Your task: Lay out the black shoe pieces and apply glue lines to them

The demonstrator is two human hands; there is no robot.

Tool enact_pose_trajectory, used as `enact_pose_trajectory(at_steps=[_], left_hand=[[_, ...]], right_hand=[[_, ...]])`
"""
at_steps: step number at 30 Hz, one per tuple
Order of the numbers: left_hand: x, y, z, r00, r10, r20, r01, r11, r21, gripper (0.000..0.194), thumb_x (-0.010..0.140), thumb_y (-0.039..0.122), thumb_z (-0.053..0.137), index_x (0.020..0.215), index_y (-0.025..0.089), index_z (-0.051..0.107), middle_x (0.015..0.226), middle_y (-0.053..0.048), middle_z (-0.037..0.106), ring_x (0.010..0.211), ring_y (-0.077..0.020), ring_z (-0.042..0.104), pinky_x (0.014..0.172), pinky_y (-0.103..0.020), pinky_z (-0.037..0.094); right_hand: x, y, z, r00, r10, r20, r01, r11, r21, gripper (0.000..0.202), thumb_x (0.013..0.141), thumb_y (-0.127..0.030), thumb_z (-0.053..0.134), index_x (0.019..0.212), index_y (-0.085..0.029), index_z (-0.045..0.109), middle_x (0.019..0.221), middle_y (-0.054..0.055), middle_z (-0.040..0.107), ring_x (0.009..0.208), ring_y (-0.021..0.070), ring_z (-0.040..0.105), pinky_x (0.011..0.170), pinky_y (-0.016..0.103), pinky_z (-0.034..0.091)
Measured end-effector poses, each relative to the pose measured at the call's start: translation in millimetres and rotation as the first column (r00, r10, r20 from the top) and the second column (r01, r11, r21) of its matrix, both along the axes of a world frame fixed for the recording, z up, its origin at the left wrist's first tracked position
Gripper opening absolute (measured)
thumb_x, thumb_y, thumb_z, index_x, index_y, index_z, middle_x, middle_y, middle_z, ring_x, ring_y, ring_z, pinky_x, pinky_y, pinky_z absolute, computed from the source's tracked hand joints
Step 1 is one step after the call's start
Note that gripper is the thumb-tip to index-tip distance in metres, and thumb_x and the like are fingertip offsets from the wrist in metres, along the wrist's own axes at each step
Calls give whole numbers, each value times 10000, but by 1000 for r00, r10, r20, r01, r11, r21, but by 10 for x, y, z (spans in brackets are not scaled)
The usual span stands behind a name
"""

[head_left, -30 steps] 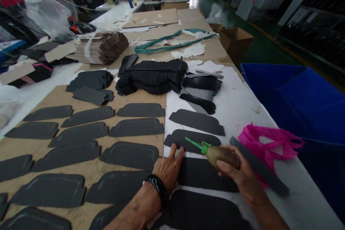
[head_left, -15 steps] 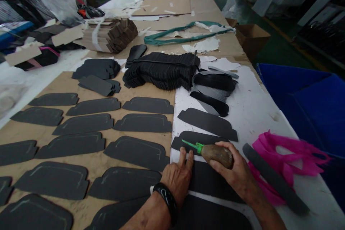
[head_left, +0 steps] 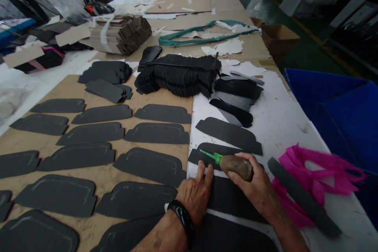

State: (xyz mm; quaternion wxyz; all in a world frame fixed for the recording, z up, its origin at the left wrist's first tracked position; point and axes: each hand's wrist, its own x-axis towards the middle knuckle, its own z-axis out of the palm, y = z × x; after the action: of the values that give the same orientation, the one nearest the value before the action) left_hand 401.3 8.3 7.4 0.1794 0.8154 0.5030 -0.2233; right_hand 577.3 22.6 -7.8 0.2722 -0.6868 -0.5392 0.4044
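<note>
My right hand [head_left: 254,183] is wrapped round a brown-stained squeeze bottle [head_left: 236,166], tilted so its thin green nozzle points left. The nozzle tip is over a dark grey shaped panel [head_left: 230,149] on the white sheet; whether it touches cannot be made out. My left hand [head_left: 193,193], with a black bangle at the wrist, has two fingers stretched out onto the lower edge of that panel. Its other fingers are partly hidden. Below it, another dark panel [head_left: 233,197] lies partly under my hands. One more panel [head_left: 228,136] lies just beyond.
Rows of dark panels [head_left: 149,165] with pale edge lines cover the brown board at left. A tied stack of black pieces [head_left: 177,76] and a bundle of brown card [head_left: 118,33] stand behind. Pink cloth [head_left: 313,173] and a grey strip [head_left: 304,197] lie right, near a blue bin [head_left: 348,114].
The bottle has shifted very slightly left in my right hand, its nozzle tip staying over the same panel. My left hand keeps its place. The whole view has tilted a little.
</note>
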Motion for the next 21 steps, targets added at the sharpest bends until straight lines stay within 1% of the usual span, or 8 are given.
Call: enact_pose_trajectory(at_steps=[4, 7, 11, 16, 19, 21], left_hand=[[2, 3, -63, 1000, 3, 8, -4, 998, 64, 720, 711, 15, 389, 1381, 130, 150, 1392, -210, 287, 715, -210, 649, 585, -355, 555], [11, 26, -80, 1000, 9, -1, -9, 995, 99, 694, 724, -20, 324, 1380, 139, 160, 1372, -190, 335, 691, -191, 648, 573, -345, 556], [24, 71, -77, 1000, 12, 6, -12, 996, 93, 708, 729, 2, 369, 1383, 164, 150, 1359, -202, 339, 692, -203, 647, 566, -359, 556], [41, 116, -57, 1000, 7, -11, -6, 998, 56, 738, 715, -14, 395, 1380, 185, 145, 1362, -211, 313, 735, -201, 647, 607, -360, 553], [53, 136, -14, 999, 22, -33, -21, 999, 41, 761, 706, -30, 391, 1381, 206, 132, 1372, -207, 301, 757, -201, 648, 622, -360, 551], [61, 154, 34, 999, 30, -43, -30, 1000, 4, 787, 693, -30, 415, 1383, 208, 119, 1385, -204, 284, 783, -206, 647, 649, -365, 547]], right_hand=[[-21, 6, 15, 998, 3, 57, -4, 1000, 10, 406, 664, -363, 629, 1021, -242, 478, 1028, 32, 568, 931, 218, 544, 825, 365, 426], [-30, 5, 33, 997, -4, 75, 3, 1000, 13, 397, 673, -366, 623, 1019, -243, 472, 1016, 30, 570, 926, 216, 548, 817, 357, 429], [-10, -5, 43, 997, -21, 78, 18, 999, 33, 388, 680, -361, 617, 1018, -239, 470, 1027, 36, 561, 933, 216, 541, 825, 356, 426], [65, -32, 32, 996, -48, 72, 45, 998, 50, 392, 680, -352, 613, 1026, -232, 472, 1057, 44, 547, 967, 222, 528, 849, 371, 419], [126, -55, 32, 994, -73, 78, 68, 996, 61, 395, 680, -354, 606, 1029, -224, 475, 1055, 47, 553, 984, 222, 523, 858, 375, 417], [174, -72, 41, 991, -93, 96, 87, 994, 64, 396, 681, -359, 600, 1033, -226, 477, 1065, 47, 554, 988, 220, 523, 863, 376, 413]])
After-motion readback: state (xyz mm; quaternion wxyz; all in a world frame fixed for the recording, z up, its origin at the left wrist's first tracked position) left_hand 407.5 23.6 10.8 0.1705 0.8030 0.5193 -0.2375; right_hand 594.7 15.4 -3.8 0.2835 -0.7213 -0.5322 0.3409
